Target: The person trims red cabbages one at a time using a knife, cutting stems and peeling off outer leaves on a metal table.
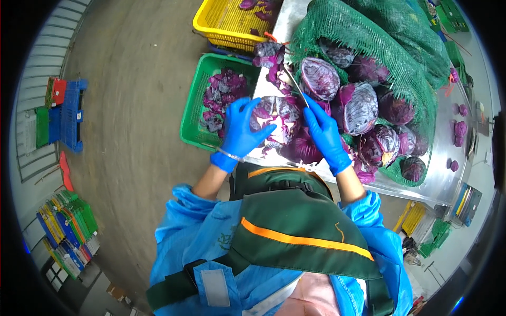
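Note:
In front of me on the metal table lies a red cabbage [290,112] with cut, pale-edged leaves around it. My left hand [246,128], in a blue glove, grips its left side, thumb across the front. My right hand [326,134], also gloved in blue, holds a knife [294,85] whose blade points up and away to the left; its handle is hidden in the fingers. Below the cabbage, near the table edge, are loose purple leaves [304,148]. Right of the knife, a whole red cabbage [320,79] and another one [359,108] lie close to my right hand.
An opened green mesh sack [425,102] spills several cabbages across the metal table [446,166]. Left of the table stands a green crate [191,114] with cabbage leaves inside. A yellow crate [229,35] with a few leaves is behind it. Concrete floor [138,118] spreads to the left.

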Action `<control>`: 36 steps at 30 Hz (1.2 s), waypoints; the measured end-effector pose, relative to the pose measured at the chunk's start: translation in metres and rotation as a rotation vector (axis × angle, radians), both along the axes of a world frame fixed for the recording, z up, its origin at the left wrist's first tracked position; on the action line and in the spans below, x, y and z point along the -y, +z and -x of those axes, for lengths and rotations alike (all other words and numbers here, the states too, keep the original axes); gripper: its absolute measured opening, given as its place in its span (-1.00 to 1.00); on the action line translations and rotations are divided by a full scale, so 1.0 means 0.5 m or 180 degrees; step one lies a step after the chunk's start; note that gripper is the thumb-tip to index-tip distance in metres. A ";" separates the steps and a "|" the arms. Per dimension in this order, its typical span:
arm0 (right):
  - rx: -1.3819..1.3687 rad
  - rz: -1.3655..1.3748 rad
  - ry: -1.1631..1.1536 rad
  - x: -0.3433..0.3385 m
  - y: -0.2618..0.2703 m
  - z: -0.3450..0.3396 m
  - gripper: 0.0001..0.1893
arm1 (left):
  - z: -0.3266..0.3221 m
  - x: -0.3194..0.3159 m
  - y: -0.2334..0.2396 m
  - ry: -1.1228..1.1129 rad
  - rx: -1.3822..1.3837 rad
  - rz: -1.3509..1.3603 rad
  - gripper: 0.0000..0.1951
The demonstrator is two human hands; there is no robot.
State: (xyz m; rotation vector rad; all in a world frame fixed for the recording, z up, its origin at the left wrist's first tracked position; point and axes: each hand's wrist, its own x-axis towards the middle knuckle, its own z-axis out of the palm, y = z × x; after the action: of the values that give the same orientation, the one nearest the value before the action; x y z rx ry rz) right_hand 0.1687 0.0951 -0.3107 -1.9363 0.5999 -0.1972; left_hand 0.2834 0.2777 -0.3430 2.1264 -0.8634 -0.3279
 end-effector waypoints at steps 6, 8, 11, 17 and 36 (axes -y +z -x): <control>-0.0329 -0.0223 -0.0125 -0.074 -0.059 0.054 -0.26 | -0.092 0.054 0.066 -0.1373 0.0032 -0.0438 -0.55; -0.0140 -0.0349 -0.0101 -0.082 -0.063 0.046 -0.26 | -0.124 0.073 0.102 -0.1793 0.0100 -0.0895 -0.63; 0.0105 -0.0680 -0.0146 -0.076 -0.076 0.043 -0.25 | -0.158 0.102 0.093 -0.2502 0.0386 -0.1627 -0.79; -0.0018 -0.0616 -0.0155 -0.055 -0.100 0.059 -0.31 | -0.236 0.016 -0.159 -0.0645 -0.1067 -0.1770 -0.77; -0.0044 -0.0852 -0.0008 0.019 -0.077 -0.010 -0.53 | -0.007 0.059 -0.036 -0.0243 0.0027 0.0495 -0.21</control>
State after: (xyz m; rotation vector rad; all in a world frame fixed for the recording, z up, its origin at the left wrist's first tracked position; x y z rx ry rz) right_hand 0.1737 0.0854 -0.3494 -1.6796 0.6058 -0.0994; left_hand 0.2868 0.2483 -0.3609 1.9564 -0.9457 -0.2815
